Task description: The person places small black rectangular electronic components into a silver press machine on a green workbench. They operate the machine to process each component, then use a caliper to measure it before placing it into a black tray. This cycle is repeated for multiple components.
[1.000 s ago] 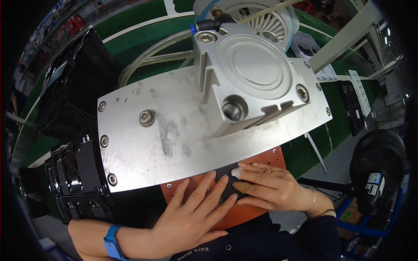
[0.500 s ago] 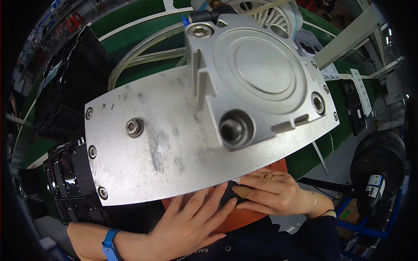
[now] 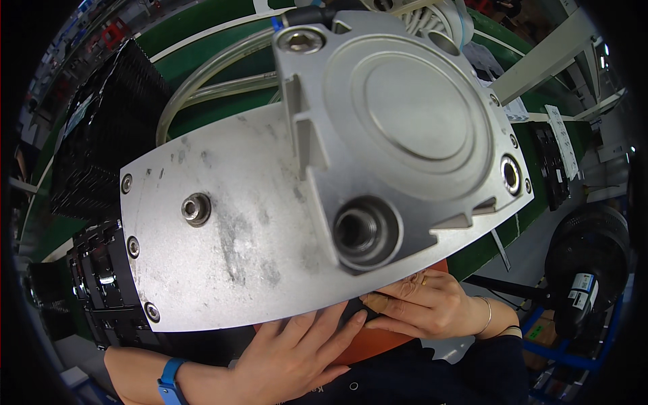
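My left hand (image 3: 297, 354) lies with its fingers stretched and slightly spread over a dark, flat piece (image 3: 352, 309), its fingertips partly under the front edge of a large silver metal plate (image 3: 270, 250). From the right, my right hand (image 3: 432, 307) bends its fingers together at the same dark piece; a tan finger cot (image 3: 376, 302) covers one fingertip. What those fingers grip is largely hidden by the plate. Below both hands is an orange base (image 3: 378, 344).
On the plate stands a square metal cylinder block (image 3: 412, 115) with clear hoses (image 3: 202, 77) behind it. A stack of black trays (image 3: 108, 128) rises at the left, with more black trays (image 3: 104, 277) nearer. A round black machine part (image 3: 584, 253) stands at the right.
The metal plate and cylinder block appear larger and lower in the picture, hiding more of my fingertips and the dark piece. My hands stay in almost the same place.
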Demonstrator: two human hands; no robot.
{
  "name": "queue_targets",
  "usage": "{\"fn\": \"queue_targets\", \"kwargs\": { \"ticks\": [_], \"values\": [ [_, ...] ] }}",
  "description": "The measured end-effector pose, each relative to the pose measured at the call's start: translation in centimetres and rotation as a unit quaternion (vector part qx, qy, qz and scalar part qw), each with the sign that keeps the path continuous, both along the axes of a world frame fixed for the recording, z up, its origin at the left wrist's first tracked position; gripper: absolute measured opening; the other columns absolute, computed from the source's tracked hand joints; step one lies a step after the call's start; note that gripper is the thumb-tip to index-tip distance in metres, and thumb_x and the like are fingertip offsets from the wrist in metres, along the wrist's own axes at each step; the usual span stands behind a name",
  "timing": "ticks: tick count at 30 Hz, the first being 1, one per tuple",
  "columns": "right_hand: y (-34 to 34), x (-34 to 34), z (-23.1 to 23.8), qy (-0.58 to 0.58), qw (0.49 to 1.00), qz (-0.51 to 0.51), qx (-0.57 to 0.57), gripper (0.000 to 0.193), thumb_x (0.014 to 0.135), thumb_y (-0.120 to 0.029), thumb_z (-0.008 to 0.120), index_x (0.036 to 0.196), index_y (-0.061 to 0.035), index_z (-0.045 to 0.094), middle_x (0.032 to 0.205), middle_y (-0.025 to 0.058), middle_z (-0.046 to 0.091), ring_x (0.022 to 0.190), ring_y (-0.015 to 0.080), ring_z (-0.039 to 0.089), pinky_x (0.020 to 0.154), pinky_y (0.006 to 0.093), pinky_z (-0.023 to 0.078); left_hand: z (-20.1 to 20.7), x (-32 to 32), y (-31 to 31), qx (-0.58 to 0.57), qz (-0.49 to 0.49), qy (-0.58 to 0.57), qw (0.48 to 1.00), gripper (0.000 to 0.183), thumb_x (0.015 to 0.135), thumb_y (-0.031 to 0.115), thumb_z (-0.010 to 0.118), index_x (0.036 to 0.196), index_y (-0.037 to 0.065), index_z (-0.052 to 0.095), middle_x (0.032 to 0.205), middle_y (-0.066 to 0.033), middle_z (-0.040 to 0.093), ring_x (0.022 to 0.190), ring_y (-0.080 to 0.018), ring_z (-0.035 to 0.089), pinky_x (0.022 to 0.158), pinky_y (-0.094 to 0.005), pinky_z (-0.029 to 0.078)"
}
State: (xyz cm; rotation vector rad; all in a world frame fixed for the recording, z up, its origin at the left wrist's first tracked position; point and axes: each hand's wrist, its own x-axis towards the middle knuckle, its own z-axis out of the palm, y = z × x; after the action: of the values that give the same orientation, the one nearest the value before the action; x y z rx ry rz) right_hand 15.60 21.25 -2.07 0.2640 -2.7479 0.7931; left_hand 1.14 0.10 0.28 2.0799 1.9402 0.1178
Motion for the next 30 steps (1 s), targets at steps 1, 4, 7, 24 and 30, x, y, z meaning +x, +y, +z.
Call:
{"fn": "queue_targets", "kwargs": {
  "ticks": [1, 4, 7, 24, 30],
  "values": [
    [0.0, 0.0, 0.0, 0.001, 1.000, 0.000, 0.004, 0.032, 0.079, -0.023, 0.081, 0.100, -0.0004, 0.073, 0.116, 0.0157, 0.068, 0.113, 0.0317, 0.067, 0.094, 0.0392, 0.057, 0.0, 0.0, 0.0, -0.002, 0.001, -0.002, 1.000, 0.072, 0.085, 0.062, 0.062, 0.141, 0.019, 0.054, 0.153, -0.0196, 0.039, 0.144, -0.0415, 0.032, 0.115, -0.0562, 0.028],
    [0.0, 0.0, 0.1, 0.003, 1.000, 0.000, 0.008, 0.032, 0.079, -0.024, 0.081, 0.100, -0.0005, 0.073, 0.116, 0.0158, 0.068, 0.113, 0.0311, 0.067, 0.094, 0.0388, 0.057, 0.1, 0.0, 0.0, -0.006, -0.002, -0.002, 1.000, 0.072, 0.085, 0.062, 0.062, 0.142, 0.019, 0.053, 0.153, -0.0201, 0.039, 0.144, -0.0418, 0.032, 0.115, -0.0565, 0.028],
    [-0.1, 0.0, 0.0, 0.006, 1.000, 0.002, 0.021, 0.032, 0.079, -0.024, 0.081, 0.100, -0.0004, 0.073, 0.116, 0.0160, 0.068, 0.113, 0.0311, 0.067, 0.093, 0.0385, 0.057, 0.1, 0.0, 0.0, -0.013, 0.001, -0.011, 1.000, 0.071, 0.085, 0.061, 0.062, 0.141, 0.019, 0.054, 0.153, -0.0202, 0.039, 0.144, -0.0420, 0.032, 0.115, -0.0567, 0.028],
    [-1.5, 0.3, 0.4, -0.029, 0.998, -0.037, -0.036, 0.037, 0.083, -0.019, 0.077, 0.113, 0.0014, 0.069, 0.125, 0.0185, 0.063, 0.122, 0.0358, 0.060, 0.102, 0.0431, 0.051, -0.1, -0.1, -0.1, 0.027, -0.006, -0.026, 0.999, 0.071, 0.085, 0.057, 0.065, 0.140, 0.014, 0.053, 0.154, -0.0236, 0.035, 0.143, -0.0451, 0.031, 0.110, -0.0552, 0.036],
    [-1.6, 0.6, -0.2, -0.032, 0.998, -0.046, -0.043, 0.038, 0.083, -0.019, 0.077, 0.114, -0.0002, 0.068, 0.129, 0.0177, 0.061, 0.125, 0.0355, 0.058, 0.104, 0.0441, 0.050, -0.4, -0.3, -0.2, 0.036, -0.010, -0.045, 0.998, 0.073, 0.086, 0.057, 0.065, 0.142, 0.012, 0.050, 0.155, -0.0251, 0.032, 0.143, -0.0469, 0.028, 0.109, -0.0564, 0.037]
  ]
}}
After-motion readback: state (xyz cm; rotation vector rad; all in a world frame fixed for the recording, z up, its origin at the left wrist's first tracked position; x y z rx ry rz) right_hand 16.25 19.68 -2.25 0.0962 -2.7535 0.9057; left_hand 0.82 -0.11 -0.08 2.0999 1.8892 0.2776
